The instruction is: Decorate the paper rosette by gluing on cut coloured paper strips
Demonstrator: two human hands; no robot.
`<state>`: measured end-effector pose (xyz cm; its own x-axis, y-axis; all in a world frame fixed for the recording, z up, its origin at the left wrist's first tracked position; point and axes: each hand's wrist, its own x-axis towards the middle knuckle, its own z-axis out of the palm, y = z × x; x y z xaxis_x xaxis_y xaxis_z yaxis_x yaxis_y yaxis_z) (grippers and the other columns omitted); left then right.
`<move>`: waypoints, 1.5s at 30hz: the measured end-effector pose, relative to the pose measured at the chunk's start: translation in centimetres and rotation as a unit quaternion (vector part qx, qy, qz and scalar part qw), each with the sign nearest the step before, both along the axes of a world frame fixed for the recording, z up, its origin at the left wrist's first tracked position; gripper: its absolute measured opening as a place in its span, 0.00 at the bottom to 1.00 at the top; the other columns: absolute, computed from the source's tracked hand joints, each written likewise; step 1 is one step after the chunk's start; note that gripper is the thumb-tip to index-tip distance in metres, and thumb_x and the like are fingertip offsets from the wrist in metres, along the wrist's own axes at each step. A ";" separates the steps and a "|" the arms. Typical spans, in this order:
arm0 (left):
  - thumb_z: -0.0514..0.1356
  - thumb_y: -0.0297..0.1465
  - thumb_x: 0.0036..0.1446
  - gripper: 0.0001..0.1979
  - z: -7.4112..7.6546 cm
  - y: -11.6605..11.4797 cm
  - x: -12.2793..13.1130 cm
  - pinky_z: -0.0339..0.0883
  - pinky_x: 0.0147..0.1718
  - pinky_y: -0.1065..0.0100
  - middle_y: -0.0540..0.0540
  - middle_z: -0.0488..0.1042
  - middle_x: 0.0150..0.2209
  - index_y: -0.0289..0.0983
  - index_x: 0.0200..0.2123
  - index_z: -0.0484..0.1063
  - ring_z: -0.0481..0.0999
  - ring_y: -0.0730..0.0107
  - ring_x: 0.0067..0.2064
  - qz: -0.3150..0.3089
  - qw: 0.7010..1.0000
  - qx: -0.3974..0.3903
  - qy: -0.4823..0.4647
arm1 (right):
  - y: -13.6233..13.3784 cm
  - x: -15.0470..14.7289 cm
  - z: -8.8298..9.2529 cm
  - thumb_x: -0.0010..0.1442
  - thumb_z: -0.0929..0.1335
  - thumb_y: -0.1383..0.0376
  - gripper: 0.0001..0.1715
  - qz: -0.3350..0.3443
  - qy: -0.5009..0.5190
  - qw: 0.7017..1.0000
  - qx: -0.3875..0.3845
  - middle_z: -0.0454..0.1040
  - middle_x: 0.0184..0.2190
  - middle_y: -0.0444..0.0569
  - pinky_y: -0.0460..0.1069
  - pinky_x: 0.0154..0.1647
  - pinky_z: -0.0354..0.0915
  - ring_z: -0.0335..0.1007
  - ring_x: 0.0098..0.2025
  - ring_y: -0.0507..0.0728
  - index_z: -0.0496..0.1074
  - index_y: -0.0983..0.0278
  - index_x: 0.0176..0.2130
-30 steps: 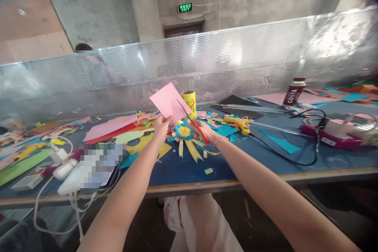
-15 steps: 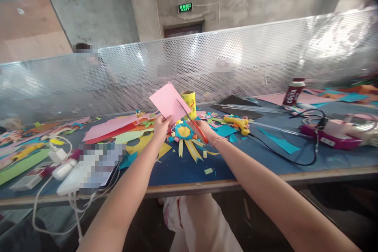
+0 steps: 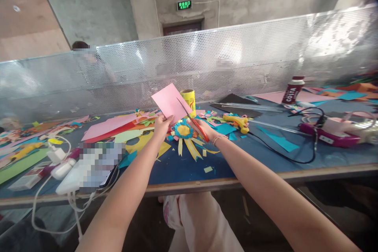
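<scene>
A pink sheet of paper [image 3: 167, 100] is pinched at its lower corner by my left hand [image 3: 163, 125], held up above the table. My right hand [image 3: 206, 129] is closed around the orange handles of a pair of scissors [image 3: 201, 129]. The blades lie along the right side of the pink sheet; whether they bite into it I cannot tell. Below and between my hands, a paper rosette [image 3: 183, 130] with a yellow centre, blue frill and yellow ribbon tails lies on the table. Just behind stands a yellow roll of tape [image 3: 189, 100].
A yellow glue gun [image 3: 239, 123] with a black cord lies to the right, near a dark red bottle [image 3: 293, 90] and a purple power strip [image 3: 330, 136]. Coloured paper [image 3: 109, 127], a phone [image 3: 108, 175] and white cables are at left. A perforated metal screen [image 3: 132, 75] borders the back; a person is behind it.
The view has shifted slightly. My hands still hold the pink paper and the scissors in nearly the same place, with the paper slightly closer to upright.
</scene>
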<state>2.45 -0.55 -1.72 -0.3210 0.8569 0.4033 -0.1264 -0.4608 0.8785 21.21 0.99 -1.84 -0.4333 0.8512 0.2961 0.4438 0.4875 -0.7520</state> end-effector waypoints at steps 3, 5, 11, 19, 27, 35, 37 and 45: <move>0.70 0.34 0.40 0.14 0.3 -0.3 0.1 0.67 0.37 0.64 0.43 0.79 0.31 0.33 0.31 0.76 0.76 0.62 0.33 -0.012 1.000 0.013 0.025 | -0.1 0.0 0.1 0.54 0.58 0.34 0.34 0.002 0.012 1.000 0.001 0.57 0.20 0.42 0.49 0.27 0.55 0.54 0.24 0.52 0.56 0.61 0.25; 0.70 0.33 0.40 0.12 0.5 -0.4 0.1 0.67 0.37 0.64 0.43 0.79 0.30 0.34 0.30 0.76 0.76 0.61 0.34 0.002 0.999 0.013 0.040 | -0.2 0.0 0.2 0.54 0.59 0.34 0.34 -0.001 0.017 1.000 0.004 0.58 0.20 0.43 0.49 0.27 0.55 0.55 0.24 0.52 0.56 0.62 0.24; 0.69 0.29 0.41 0.08 0.8 -0.5 0.1 0.67 0.37 0.64 0.44 0.79 0.29 0.36 0.28 0.76 0.77 0.59 0.35 0.036 0.996 0.012 0.085 | 0.2 -0.2 -0.3 0.54 0.59 0.34 0.35 -0.010 0.036 0.999 0.001 0.58 0.19 0.43 0.49 0.26 0.57 0.56 0.24 0.52 0.56 0.62 0.24; 0.67 0.32 0.44 0.09 0.1 0.1 -0.3 0.68 0.37 0.64 0.43 0.80 0.34 0.36 0.31 0.76 0.77 0.60 0.36 0.055 0.992 0.027 0.113 | 0.4 -0.7 -0.5 0.56 0.59 0.36 0.34 -0.054 0.025 0.998 0.012 0.61 0.21 0.46 0.49 0.27 0.57 0.57 0.25 0.53 0.59 0.63 0.23; 0.68 0.34 0.43 0.12 0.1 0.2 -0.4 0.68 0.38 0.63 0.43 0.80 0.32 0.35 0.32 0.76 0.77 0.60 0.36 0.034 0.995 0.027 0.093 | 0.2 -0.9 -0.5 0.55 0.59 0.36 0.34 -0.060 0.031 0.998 0.021 0.57 0.20 0.43 0.49 0.28 0.56 0.54 0.25 0.52 0.57 0.62 0.23; 0.70 0.37 0.39 0.15 0.3 0.0 0.0 0.69 0.38 0.63 0.44 0.80 0.30 0.35 0.31 0.76 0.78 0.61 0.34 -0.023 0.995 0.019 0.098 | 0.5 -0.6 -1.0 0.54 0.61 0.35 0.33 0.008 0.127 0.991 -0.033 0.53 0.20 0.40 0.47 0.23 0.56 0.51 0.22 0.49 0.54 0.61 0.25; 0.70 0.38 0.39 0.16 0.3 -0.1 0.0 0.69 0.38 0.62 0.45 0.79 0.29 0.35 0.31 0.75 0.77 0.61 0.34 -0.040 0.992 0.021 0.116 | 0.4 -0.6 -0.9 0.52 0.62 0.35 0.33 0.008 0.141 0.989 -0.040 0.54 0.20 0.40 0.46 0.21 0.54 0.51 0.22 0.49 0.55 0.61 0.25; 0.70 0.41 0.39 0.18 0.4 -0.2 0.1 0.69 0.37 0.62 0.45 0.79 0.30 0.36 0.32 0.75 0.77 0.61 0.34 -0.053 0.991 0.027 0.122 | 0.3 -0.9 -0.9 0.52 0.65 0.38 0.32 -0.014 0.155 0.987 -0.037 0.56 0.20 0.41 0.46 0.21 0.56 0.54 0.22 0.49 0.57 0.62 0.25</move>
